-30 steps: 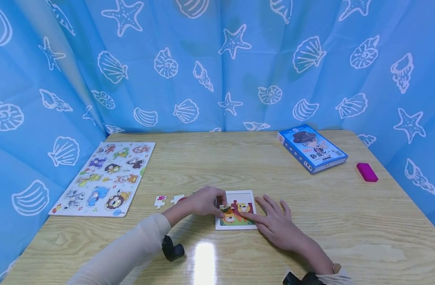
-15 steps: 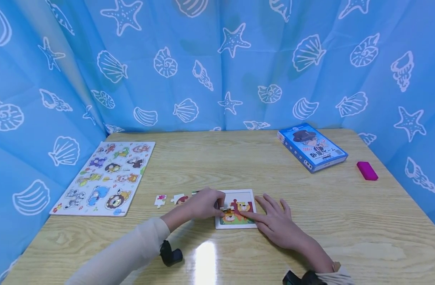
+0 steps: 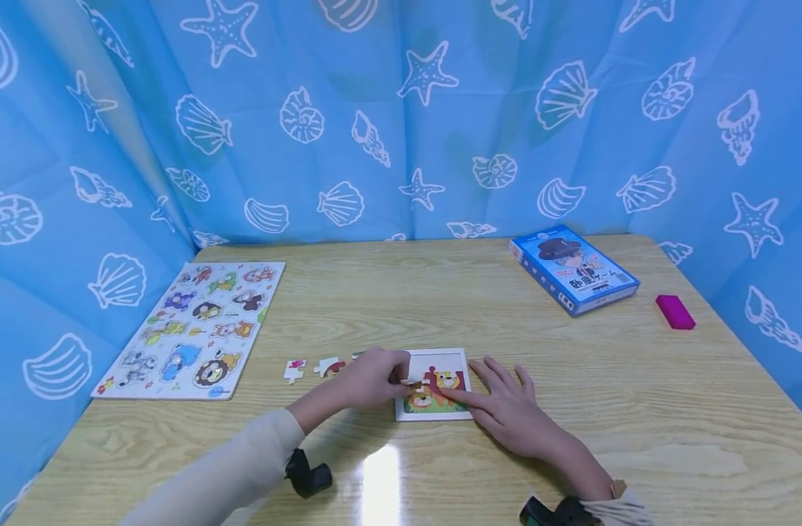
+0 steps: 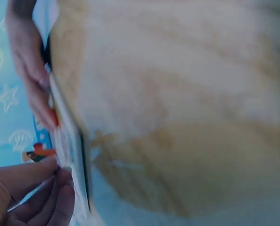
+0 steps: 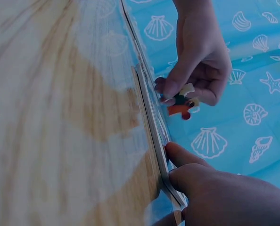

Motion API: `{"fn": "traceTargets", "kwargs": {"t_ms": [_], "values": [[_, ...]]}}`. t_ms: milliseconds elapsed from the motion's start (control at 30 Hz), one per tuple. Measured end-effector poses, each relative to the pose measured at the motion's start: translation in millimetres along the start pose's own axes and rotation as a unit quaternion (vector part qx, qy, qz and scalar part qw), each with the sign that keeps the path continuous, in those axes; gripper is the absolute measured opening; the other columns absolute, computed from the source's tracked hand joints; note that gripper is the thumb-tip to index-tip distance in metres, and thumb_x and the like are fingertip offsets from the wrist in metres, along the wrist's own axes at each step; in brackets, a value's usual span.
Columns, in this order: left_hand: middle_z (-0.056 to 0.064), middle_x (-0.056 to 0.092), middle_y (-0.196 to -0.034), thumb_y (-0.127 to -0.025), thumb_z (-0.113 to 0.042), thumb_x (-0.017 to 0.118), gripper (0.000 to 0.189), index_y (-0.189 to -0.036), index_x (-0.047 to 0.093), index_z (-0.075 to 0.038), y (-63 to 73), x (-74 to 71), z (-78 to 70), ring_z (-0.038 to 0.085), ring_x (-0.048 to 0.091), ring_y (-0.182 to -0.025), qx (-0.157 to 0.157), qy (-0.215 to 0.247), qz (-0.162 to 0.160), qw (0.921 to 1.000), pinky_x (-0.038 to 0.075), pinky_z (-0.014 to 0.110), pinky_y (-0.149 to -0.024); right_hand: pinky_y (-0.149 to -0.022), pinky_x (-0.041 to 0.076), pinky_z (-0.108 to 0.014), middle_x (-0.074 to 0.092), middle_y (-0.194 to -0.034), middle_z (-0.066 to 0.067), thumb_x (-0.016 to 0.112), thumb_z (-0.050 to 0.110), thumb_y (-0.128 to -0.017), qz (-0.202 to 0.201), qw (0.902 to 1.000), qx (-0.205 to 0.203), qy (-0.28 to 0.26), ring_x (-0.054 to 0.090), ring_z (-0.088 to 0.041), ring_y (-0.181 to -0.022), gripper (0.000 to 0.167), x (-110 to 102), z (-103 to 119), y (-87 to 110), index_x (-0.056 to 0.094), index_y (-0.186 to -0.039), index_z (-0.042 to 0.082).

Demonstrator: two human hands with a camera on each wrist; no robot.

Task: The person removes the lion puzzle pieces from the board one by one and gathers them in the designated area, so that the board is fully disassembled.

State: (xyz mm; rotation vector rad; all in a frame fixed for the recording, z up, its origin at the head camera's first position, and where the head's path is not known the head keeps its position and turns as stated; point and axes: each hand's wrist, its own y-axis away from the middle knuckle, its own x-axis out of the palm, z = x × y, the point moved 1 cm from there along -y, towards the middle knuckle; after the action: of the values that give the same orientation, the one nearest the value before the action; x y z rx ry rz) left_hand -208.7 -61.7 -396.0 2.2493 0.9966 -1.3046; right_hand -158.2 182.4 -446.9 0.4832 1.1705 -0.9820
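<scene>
My left hand (image 3: 373, 376) pinches a jigsaw piece between thumb and fingers, over the left side of a small white-framed puzzle tray (image 3: 448, 361). In the right wrist view this jigsaw piece (image 5: 180, 107), orange and dark green, stands raised off the tray. Joined pieces with cartoon lions (image 3: 445, 380) fill the tray's lower and right parts, and its upper left is bare. My right hand (image 3: 509, 409) lies at the tray's right edge, its extended index finger touching the pieces and its thumb at the near corner.
Loose jigsaw pieces lie left of the tray, one with a pink print (image 3: 295, 371) and another with dark red (image 3: 329, 367). Further left is an animal puzzle board (image 3: 197, 332). A blue game box (image 3: 574, 269) and a magenta block (image 3: 676, 312) sit at back right.
My left hand has drawn slightly left, and the piece it pinches has lifted and tipped up from the tray. My right hand keeps its place at the tray.
</scene>
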Motion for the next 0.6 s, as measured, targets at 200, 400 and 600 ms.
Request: {"fn": "traceTargets", "kwargs": {"t_ms": [200, 400, 600], "values": [[-0.003, 0.061, -0.078, -0.083, -0.006, 0.072, 0.015, -0.081, 0.058, -0.008, 14.0, -17.5, 18.2, 0.009, 0.058, -0.073, -0.061, 0.113, -0.022, 0.9914, 0.048, 0.027, -0.067, -0.096, 0.009, -0.069, 0.034, -0.146, -0.016, 0.049, 0.024, -0.099, 0.005, 1.0000, 0.004, 0.004, 0.021, -0.040, -0.135, 0.037, 0.6, 0.8, -0.1, 0.055, -0.132, 0.039], [-0.001, 0.061, -0.079, -0.086, -0.008, 0.069, 0.008, -0.089, 0.063, -0.003, 42.1, -34.3, 41.0, 0.011, 0.057, -0.072, -0.096, 0.145, -0.027, 0.9845, 0.047, 0.029, -0.064, -0.096, 0.008, -0.068, 0.034, -0.146, -0.016, 0.050, 0.023, -0.098, -0.001, 1.0000, -0.002, -0.004, 0.021, -0.041, -0.135, 0.037, 0.7, -0.5, -0.3, 0.056, -0.132, 0.038], [0.002, 0.059, -0.081, -0.089, -0.010, 0.066, 0.018, -0.101, 0.064, 0.003, 81.4, -45.1, 58.1, 0.015, 0.056, -0.073, -0.134, 0.170, -0.017, 0.9762, 0.046, 0.031, -0.064, -0.096, 0.008, -0.068, 0.034, -0.146, -0.016, 0.051, 0.023, -0.098, 0.002, 1.0000, -0.004, -0.006, 0.021, -0.041, -0.135, 0.037, -0.4, -0.6, 0.2, 0.056, -0.132, 0.037]]}}
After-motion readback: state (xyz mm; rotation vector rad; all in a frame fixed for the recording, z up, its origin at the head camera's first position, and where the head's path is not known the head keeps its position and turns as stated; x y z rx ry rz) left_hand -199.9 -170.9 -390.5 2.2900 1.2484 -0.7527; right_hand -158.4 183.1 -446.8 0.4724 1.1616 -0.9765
